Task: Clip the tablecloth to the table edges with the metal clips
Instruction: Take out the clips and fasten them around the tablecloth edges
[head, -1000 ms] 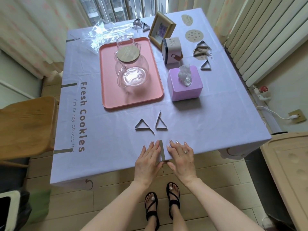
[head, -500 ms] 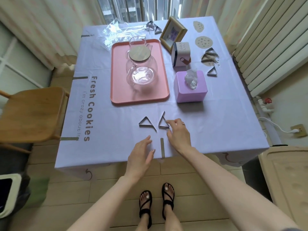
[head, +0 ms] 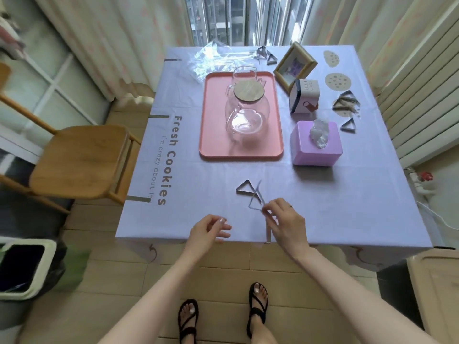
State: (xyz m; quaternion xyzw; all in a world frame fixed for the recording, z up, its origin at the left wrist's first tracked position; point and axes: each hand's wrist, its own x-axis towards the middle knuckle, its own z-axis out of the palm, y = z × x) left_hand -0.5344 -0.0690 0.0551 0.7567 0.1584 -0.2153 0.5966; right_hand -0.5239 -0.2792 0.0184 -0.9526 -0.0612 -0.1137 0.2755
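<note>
Curtains [head: 119, 45] hang either side of the window [head: 236, 18], and in front of it a lilac tablecloth [head: 198, 207] is spread. Along its left side it reads "Fresh Cookies" and, in smaller print, "I'm crazy about it". The right hand [head: 285, 222] pinches the corner of a triangular metal clip [head: 255, 203] between thumb and fingertips, near the front edge. The left hand [head: 208, 230] hovers over that edge with its fingers loosely curled, holding nothing. A second clip [head: 246, 188] lies just behind the pinched one. A fitted clip [head: 268, 232] grips the front edge beside the right wrist, and side clips [head: 137, 198] grip the left edge. More clips [head: 345, 105] are heaped at the right. Further back are a pink tray [head: 241, 155] with a glass jug [head: 246, 112], a purple tissue box [head: 315, 147], a white cube [head: 304, 99] whose marks I can't read, and a frame [head: 295, 64]. A wooden chair [head: 77, 155] stands to the left.
</note>
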